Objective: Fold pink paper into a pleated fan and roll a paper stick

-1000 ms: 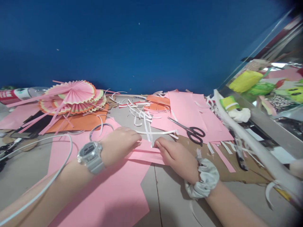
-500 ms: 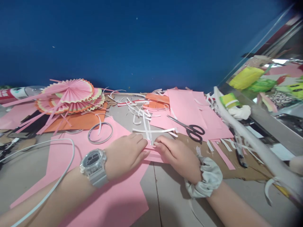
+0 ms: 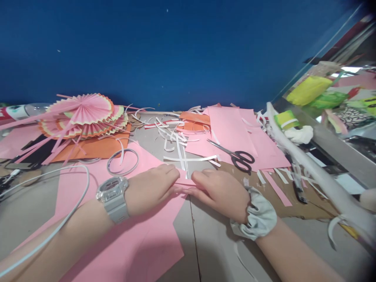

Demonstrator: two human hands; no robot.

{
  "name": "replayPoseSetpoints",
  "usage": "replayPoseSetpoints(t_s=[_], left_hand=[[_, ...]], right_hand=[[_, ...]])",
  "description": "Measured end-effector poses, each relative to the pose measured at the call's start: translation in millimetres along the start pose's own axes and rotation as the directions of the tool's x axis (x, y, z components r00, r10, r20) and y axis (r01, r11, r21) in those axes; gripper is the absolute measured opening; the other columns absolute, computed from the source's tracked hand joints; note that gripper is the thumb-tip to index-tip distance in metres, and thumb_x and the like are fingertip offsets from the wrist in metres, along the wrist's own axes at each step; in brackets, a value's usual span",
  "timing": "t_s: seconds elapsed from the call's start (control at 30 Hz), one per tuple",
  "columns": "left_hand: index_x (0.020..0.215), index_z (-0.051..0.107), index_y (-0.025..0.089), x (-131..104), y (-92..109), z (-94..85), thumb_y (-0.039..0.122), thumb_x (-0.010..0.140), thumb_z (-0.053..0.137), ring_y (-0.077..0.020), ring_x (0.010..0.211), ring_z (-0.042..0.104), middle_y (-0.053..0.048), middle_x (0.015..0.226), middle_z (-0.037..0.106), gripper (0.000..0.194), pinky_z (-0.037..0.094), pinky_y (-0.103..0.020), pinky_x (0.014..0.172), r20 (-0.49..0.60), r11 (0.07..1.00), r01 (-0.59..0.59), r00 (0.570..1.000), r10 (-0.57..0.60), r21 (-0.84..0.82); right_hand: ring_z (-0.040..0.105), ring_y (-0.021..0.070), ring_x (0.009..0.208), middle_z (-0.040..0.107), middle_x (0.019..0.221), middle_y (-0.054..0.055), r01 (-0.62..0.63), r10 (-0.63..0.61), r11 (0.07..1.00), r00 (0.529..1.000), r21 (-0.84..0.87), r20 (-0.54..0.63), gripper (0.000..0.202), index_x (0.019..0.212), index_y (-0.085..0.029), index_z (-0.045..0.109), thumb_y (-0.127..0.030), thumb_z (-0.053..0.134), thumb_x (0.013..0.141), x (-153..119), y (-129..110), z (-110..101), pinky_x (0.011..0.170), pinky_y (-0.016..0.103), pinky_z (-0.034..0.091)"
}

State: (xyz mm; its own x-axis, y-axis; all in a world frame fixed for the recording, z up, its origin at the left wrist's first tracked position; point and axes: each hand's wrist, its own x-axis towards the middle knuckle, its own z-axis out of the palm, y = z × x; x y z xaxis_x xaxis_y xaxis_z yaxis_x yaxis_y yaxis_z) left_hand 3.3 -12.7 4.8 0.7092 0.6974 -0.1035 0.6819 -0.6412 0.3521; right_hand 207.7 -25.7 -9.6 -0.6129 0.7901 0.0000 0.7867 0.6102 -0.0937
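Observation:
A narrow folded piece of pink paper (image 3: 185, 182) spans the gap between my two hands near the middle of the table. My left hand (image 3: 154, 186), with a clear watch on the wrist, is closed on its left end. At the other end my right hand (image 3: 221, 192), wearing a pale scrunchie, pinches it with thumb and fingers. Most of the folded paper is hidden under the hands. Just beyond it lie white paper strips (image 3: 190, 158). A large pink sheet (image 3: 147, 239) spreads beneath and beside my left arm.
Scissors (image 3: 242, 158) rest on pink sheets (image 3: 232, 129) to the right. A tape roll (image 3: 136, 162) lies left of centre, near pleated paper fans (image 3: 91, 111). A white cable (image 3: 85, 184) crosses my left forearm. A cutter knife (image 3: 299, 190) and a white pole (image 3: 311, 172) are at right.
Both hands have turned slightly, with the thumbs now below the pink paper and its edge lifted into view between them. The camera view has shifted a little.

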Motion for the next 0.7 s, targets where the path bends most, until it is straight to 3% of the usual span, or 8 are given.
replayPoseSetpoints(t_s=[0.27, 0.43, 0.53, 0.7], left_hand=[[0.082, 0.046, 0.016, -2, 8, 3.6, 0.043, 0.09, 0.031, -0.0208, 0.076, 0.049, -0.005, 0.085, 0.052, 0.032, 0.041, -0.035, 0.066, -0.017, 0.963, 0.035, 0.999, -0.032, 0.265], [0.082, 0.046, 0.016, 0, 11, 13.0, 0.041, 0.09, 0.033, -0.0215, 0.072, 0.049, -0.006, 0.082, 0.051, 0.03, 0.04, -0.034, 0.061, -0.088, 0.907, 0.032, 0.996, 0.005, 0.42], [0.081, 0.046, 0.017, 2, 15, 16.5, 0.036, 0.09, 0.036, -0.0219, 0.073, 0.049, -0.006, 0.082, 0.051, 0.024, 0.04, -0.034, 0.06, -0.111, 0.889, 0.036, 0.994, 0.017, 0.456], [0.082, 0.046, 0.017, 4, 18, 14.5, 0.029, 0.091, 0.037, -0.0213, 0.074, 0.048, -0.005, 0.082, 0.051, 0.018, 0.039, -0.034, 0.061, -0.104, 0.904, -0.003, 0.993, 0.053, 0.428]], right_hand=[[0.047, 0.0162, 0.057, 0.053, 0.062, 0.003, 0.015, -0.017, 0.995, 1.0, -0.099, -0.023, 0.04, 0.075, -0.019, 0.05, -0.05, 0.029, 0.089, 1, -7, -3, 0.052, 0.029, 0.022], [0.047, 0.017, 0.068, 0.056, 0.076, 0.004, 0.093, -0.097, 0.994, 0.993, -0.057, -0.074, 0.028, 0.077, -0.018, 0.05, -0.038, 0.036, 0.09, 3, -10, 1, 0.066, 0.03, 0.028], [0.046, 0.0173, 0.072, 0.055, 0.08, 0.005, 0.118, -0.122, 0.992, 0.989, -0.04, -0.089, 0.021, 0.079, -0.017, 0.049, -0.029, 0.036, 0.09, 3, -10, 4, 0.07, 0.031, 0.028], [0.043, 0.016, 0.068, 0.053, 0.074, 0.003, 0.108, -0.103, 0.993, 0.99, 0.044, -0.095, 0.025, 0.075, -0.017, 0.047, -0.027, 0.031, 0.091, 3, -8, 2, 0.069, 0.03, 0.028]])
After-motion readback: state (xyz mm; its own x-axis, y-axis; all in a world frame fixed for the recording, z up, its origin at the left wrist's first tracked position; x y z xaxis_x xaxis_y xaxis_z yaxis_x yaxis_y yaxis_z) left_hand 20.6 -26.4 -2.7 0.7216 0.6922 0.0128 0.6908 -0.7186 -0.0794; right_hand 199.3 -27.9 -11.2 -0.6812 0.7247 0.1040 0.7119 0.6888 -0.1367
